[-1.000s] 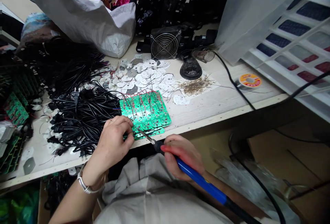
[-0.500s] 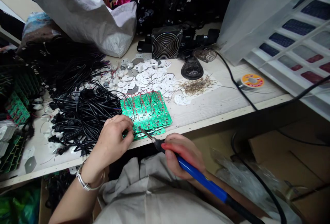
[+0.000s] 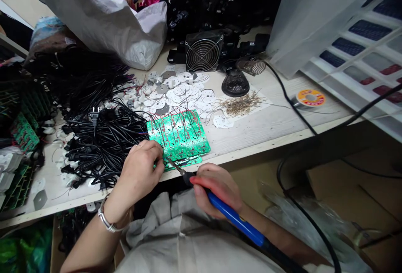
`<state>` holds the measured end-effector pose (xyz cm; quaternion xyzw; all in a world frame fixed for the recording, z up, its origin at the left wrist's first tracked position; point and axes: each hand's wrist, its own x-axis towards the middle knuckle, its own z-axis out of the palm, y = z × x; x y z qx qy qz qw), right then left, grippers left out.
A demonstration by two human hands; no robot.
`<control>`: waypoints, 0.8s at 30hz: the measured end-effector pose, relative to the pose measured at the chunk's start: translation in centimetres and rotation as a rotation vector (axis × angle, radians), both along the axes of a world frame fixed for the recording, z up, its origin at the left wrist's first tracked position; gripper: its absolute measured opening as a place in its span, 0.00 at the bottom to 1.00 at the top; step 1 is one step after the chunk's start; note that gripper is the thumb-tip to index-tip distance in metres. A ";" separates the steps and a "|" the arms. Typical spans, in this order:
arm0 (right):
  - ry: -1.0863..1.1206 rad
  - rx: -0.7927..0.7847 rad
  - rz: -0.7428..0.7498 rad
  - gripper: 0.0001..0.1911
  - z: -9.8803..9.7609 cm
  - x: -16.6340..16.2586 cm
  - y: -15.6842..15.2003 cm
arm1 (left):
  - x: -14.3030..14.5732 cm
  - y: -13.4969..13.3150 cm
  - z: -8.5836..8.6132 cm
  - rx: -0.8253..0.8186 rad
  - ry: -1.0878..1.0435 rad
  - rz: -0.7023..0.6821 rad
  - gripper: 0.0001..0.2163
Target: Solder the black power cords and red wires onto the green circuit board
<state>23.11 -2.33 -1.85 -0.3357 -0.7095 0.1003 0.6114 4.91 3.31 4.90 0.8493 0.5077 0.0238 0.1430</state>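
A green circuit board [image 3: 180, 135] with red and black leads lies at the front edge of the bench. My left hand [image 3: 141, 172] rests at the board's near left corner, fingers pinched together; what they pinch is too small to name. My right hand [image 3: 216, 187] grips a blue-handled soldering iron [image 3: 232, 218] like a pen. Its metal tip points up-left and meets the board's front edge just right of my left fingers.
A tangle of black power cords [image 3: 94, 139] lies left of the board. White round boards [image 3: 179, 93] are strewn behind it, then a small fan [image 3: 201, 53], an iron stand [image 3: 235, 82] and a solder spool [image 3: 309, 97]. A grey sack [image 3: 103, 21] sits at the back.
The iron's tip has slid slightly left along the board's front edge, closer to my left fingers. My left hand has barely shifted.
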 end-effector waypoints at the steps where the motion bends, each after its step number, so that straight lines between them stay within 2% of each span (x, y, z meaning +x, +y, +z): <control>1: -0.003 -0.004 -0.009 0.11 0.0 0.0 0.0 | 0.0 0.0 0.0 0.008 0.003 0.001 0.06; 15: 0.032 0.020 0.015 0.09 -0.2 -0.3 0.1 | -0.1 0.3 -0.2 -0.001 0.014 -0.031 0.07; 20: 0.072 -0.012 -0.119 0.09 -0.2 0.6 -0.1 | -0.1 0.3 -0.1 -0.014 0.022 -0.029 0.06; 24: 0.158 -0.128 -0.205 0.12 -1.6 1.7 0.5 | -0.1 0.3 -0.1 -0.008 0.018 -0.035 0.07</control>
